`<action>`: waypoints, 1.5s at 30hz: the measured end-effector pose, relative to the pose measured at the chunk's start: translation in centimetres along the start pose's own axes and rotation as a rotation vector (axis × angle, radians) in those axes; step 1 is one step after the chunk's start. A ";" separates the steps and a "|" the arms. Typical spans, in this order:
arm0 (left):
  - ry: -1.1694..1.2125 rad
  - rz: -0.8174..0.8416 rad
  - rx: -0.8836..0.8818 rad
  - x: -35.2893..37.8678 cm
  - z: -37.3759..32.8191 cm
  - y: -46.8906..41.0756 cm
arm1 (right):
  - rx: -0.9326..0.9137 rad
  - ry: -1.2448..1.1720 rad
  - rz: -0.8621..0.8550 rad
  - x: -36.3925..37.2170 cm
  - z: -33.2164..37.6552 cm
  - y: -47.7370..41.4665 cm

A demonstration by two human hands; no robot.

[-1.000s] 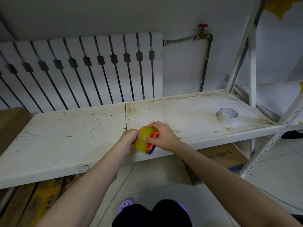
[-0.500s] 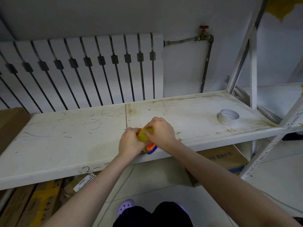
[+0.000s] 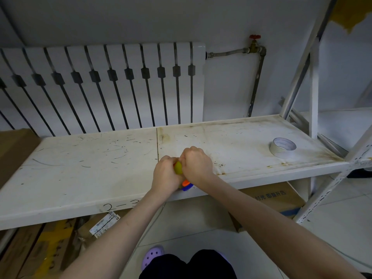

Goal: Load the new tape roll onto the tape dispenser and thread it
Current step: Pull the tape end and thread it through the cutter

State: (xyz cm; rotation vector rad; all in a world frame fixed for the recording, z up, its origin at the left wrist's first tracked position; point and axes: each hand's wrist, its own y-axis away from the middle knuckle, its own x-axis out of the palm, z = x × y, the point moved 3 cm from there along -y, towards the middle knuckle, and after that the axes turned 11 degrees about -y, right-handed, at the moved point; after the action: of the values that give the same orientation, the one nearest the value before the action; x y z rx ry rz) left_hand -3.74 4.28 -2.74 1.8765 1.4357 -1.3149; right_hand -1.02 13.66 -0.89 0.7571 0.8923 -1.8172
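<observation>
Both my hands are wrapped around a small tape dispenser [image 3: 186, 183] with orange and blue plastic parts, held over the front edge of the white shelf [image 3: 80, 164]. A yellow tape roll [image 3: 178, 167] sits on it, showing only as a sliver between my fists. My left hand [image 3: 165, 174] grips the left side and my right hand [image 3: 196, 164] grips the right side and top. Most of the dispenser and roll is hidden by my fingers.
A second, whitish tape roll [image 3: 282, 147] lies flat at the shelf's right end. A radiator [image 3: 100, 83] stands behind the shelf, a white rack upright [image 3: 314, 87] at right. Cardboard boxes [image 3: 277, 198] sit below on the floor, another box [image 3: 14, 150] at far left.
My hands have closed tighter around the dispenser and roll, covering most of the yellow roll that showed before. The dispenser has turned so its orange and blue part points down.
</observation>
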 end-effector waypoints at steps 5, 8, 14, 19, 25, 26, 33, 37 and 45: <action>0.009 0.014 0.038 -0.7 -0.3 -0.2 | 0.099 -0.215 -0.016 -0.5 -0.3 0.5; 0.017 0.048 0.053 -1.0 -0.3 -0.2 | 0.112 -0.244 -0.034 -0.5 -0.3 1.0; 0.030 0.134 0.047 -2.0 -0.5 -0.3 | 0.078 -0.396 -0.057 -0.1 0.1 1.6; 0.011 0.160 0.029 -2.4 -0.4 -0.6 | 0.047 -0.510 -0.057 -0.4 0.5 1.7; -0.010 0.190 -0.006 -2.1 0.9 -0.4 | 0.004 -0.666 -0.083 -1.8 1.1 0.6; -0.020 0.200 0.003 -2.1 1.1 -0.4 | 0.017 -0.671 -0.093 -2.0 0.9 0.4; -0.043 0.232 0.023 -2.3 2.2 -0.9 | 0.215 -0.766 -0.099 -2.8 -3.0 -1.5; -0.051 0.256 0.054 -2.4 2.0 -1.1 | 0.549 -1.136 -0.054 -1.8 -5.3 -1.7; -0.165 0.190 0.060 -1.1 0.9 -2.4 | 0.478 -0.980 -0.045 -0.2 -5.7 -1.8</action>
State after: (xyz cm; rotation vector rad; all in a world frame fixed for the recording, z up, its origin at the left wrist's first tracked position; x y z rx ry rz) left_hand -6.28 3.95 -1.74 1.8428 1.1181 -1.3962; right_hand -1.93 19.02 -3.37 0.0436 -0.1707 -2.1191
